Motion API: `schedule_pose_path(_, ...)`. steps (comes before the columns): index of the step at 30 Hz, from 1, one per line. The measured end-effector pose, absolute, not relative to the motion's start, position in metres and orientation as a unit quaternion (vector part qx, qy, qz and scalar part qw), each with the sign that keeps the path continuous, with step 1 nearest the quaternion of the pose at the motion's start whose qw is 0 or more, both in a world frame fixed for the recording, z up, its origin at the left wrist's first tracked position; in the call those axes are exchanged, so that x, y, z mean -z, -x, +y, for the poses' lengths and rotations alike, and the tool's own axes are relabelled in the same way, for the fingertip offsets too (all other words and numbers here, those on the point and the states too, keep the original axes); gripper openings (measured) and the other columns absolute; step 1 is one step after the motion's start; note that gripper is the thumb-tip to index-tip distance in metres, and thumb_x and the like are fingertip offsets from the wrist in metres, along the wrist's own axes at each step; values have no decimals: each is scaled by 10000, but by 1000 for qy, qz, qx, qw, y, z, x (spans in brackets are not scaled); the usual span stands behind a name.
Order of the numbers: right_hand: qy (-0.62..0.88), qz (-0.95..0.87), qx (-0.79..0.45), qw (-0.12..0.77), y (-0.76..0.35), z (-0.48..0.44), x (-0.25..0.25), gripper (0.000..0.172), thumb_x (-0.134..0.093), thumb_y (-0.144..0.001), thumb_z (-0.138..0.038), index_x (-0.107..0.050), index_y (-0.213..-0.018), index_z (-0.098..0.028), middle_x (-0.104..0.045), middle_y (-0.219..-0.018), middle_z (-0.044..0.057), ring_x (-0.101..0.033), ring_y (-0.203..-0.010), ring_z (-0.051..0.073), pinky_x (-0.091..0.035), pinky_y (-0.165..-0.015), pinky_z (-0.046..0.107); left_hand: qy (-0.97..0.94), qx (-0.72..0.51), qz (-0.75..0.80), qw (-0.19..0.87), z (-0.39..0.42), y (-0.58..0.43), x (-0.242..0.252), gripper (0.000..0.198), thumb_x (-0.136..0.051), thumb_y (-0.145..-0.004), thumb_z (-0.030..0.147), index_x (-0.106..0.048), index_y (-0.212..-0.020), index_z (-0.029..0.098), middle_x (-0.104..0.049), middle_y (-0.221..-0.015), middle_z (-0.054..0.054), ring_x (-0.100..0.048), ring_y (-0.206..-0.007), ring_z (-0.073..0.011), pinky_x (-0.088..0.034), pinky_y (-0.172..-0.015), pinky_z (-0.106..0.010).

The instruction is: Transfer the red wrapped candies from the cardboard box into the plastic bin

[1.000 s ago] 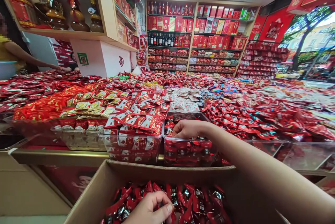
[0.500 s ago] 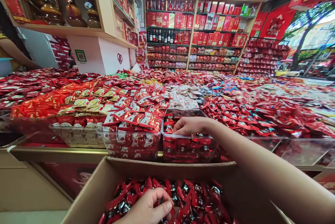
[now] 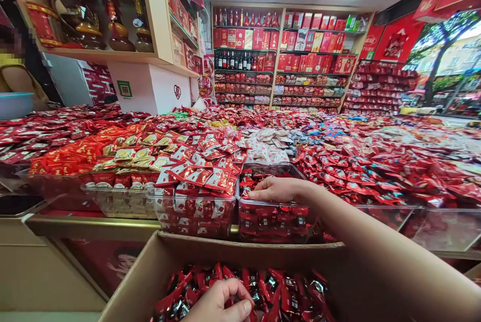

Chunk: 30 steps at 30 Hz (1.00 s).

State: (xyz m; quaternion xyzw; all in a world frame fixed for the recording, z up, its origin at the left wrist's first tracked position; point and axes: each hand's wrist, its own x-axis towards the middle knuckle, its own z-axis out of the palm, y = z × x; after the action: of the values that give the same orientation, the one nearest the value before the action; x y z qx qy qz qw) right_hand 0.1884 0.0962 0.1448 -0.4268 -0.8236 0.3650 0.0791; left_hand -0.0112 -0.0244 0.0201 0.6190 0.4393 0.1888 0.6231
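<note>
My right hand (image 3: 276, 189) reaches across into a clear plastic bin (image 3: 274, 219) partly filled with red-and-black wrapped candies; its fingers lie flat on the candies, palm down. My left hand (image 3: 221, 302) is at the bottom edge, fingers curled round red-and-black wrapped candies (image 3: 285, 292) inside a cardboard box (image 3: 150, 267) right in front of me. The box is full of the same candies.
A wide counter is heaped with red candy packets (image 3: 376, 161), with more clear bins (image 3: 195, 206) along its front. Shelves of red boxes and bottles (image 3: 278, 56) line the back wall. A person in yellow (image 3: 15, 76) stands at far left beside a blue bowl (image 3: 15, 104).
My right hand has flattened and settled lower on the candies in the bin. My left hand keeps gathering candies in the box. The view has shifted slightly.
</note>
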Motion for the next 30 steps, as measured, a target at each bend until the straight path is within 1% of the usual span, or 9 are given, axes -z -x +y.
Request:
schedule_pose_path(4, 437, -826, -345, 91, -185, 91, -145, 469, -407, -644, -608, -503, -542, -161, -320, -484, -40, -239, -446, 70, -204, -417, 213, -632, -189, 445, 606, -23, 15, -18, 130, -504, -642, 205, -526, -754, 144, -561, -654, 18, -480, -610, -109, -343, -588, -222)
schedule_pose_path(8, 443, -825, -328, 127, -185, 89, -150, 449, -385, -690, -569, -543, -628, -153, -412, -521, -26, -310, -457, 74, -250, -426, 210, -614, -201, 414, 642, -21, 15, -19, 273, -483, -521, 21, -533, -757, 148, -561, -759, 10, -501, -696, -125, -368, -604, -226)
schedule_pose_path(10, 459, -826, -263, 192, -186, 80, -153, 405, -388, -720, -519, -557, -689, -152, -478, -577, -5, -378, -501, 91, -297, -464, 219, -579, -240, 422, 654, -21, 13, -22, 306, -450, -510, -6, -516, -764, 151, -555, -773, 5, -511, -664, -123, -393, -562, -233)
schedule_pose_path(14, 438, -810, -87, 380, -180, 31, -146, 238, -409, -769, -352, -547, -737, -161, -544, -696, 32, -461, -660, 127, -352, -618, 251, -503, -357, 415, 669, -19, 13, -37, 293, -532, -612, 73, -475, -883, 169, -572, -889, -33, -534, -709, -128, -446, -585, -260)
schedule_pose_path(17, 420, -811, -180, 365, -169, -12, -117, 167, -439, -759, -307, -540, -767, -175, -543, -664, 18, -466, -599, 110, -367, -560, 224, -473, -394, 399, 680, -18, 15, -51, 316, -602, -643, 163, -460, -926, 160, -592, -927, -67, -553, -734, -130, -448, -621, -255)
schedule_pose_path(21, 446, -751, -342, 346, -156, -32, -68, 258, -546, -683, -306, -512, -905, -178, -568, -767, 25, -490, -658, 122, -388, -589, 227, -475, -411, 389, 674, -22, 11, -61, 302, -633, -633, 161, -490, -898, 141, -631, -859, -62, -565, -732, -123, -429, -668, -238)
schedule_pose_path(24, 448, -678, -453, 365, -154, -26, -51, 195, -534, -692, -333, -510, -769, -155, -539, -636, -3, -456, -567, 97, -364, -523, 210, -463, -419, 397, 673, -25, 8, -62, 289, -629, -641, 155, -507, -903, 153, -641, -857, -49, -573, -745, -126, -421, -696, -239)
schedule_pose_path(27, 430, -628, -513, 396, -156, -21, -52, 223, -531, -694, -350, -462, -632, -148, -465, -558, -34, -386, -507, 67, -319, -480, 196, -431, -427, 385, 696, -26, 7, -63, 270, -603, -674, 176, -512, -928, 162, -633, -903, -57, -569, -804, -143, -412, -727, -247)
schedule_pose_path(30, 408, -602, -553, 407, -157, -22, -58, 242, -538, -690, -348, -431, -602, -150, -442, -542, -44, -370, -497, 59, -302, -474, 193, -412, -427, 374, 713, -27, 9, -65, 208, -555, -719, 221, -525, -918, 166, -632, -904, -60, -574, -784, -141, -417, -699, -241)
